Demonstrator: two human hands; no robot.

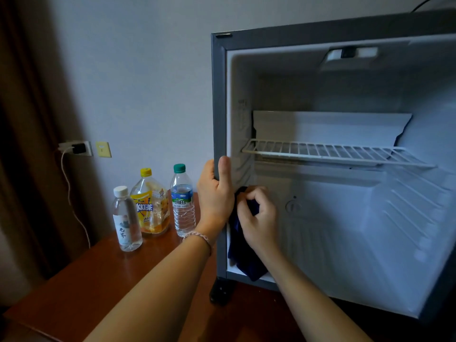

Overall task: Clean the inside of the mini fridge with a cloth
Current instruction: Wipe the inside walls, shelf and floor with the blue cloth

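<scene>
The mini fridge (219, 99) stands open on a wooden table, with its white interior facing me. One white wire shelf (333, 154) spans the middle of the cavity. My left hand (214, 196) grips the grey left edge of the fridge frame, thumb on the front. Just inside the lower left corner, my right hand (259, 218) holds a dark blue cloth (246, 262) bunched in its curled fingers against the left inner wall. Most of the cloth hangs down below the hand to the fridge floor.
Three bottles stand left of the fridge on the wooden table (98, 280): a clear one with a white cap (127, 218), a yellow tea bottle (150, 203) and a green-capped water bottle (182, 201). A wall socket with a charger and cable (77, 148) is behind, beside a brown curtain (24, 119).
</scene>
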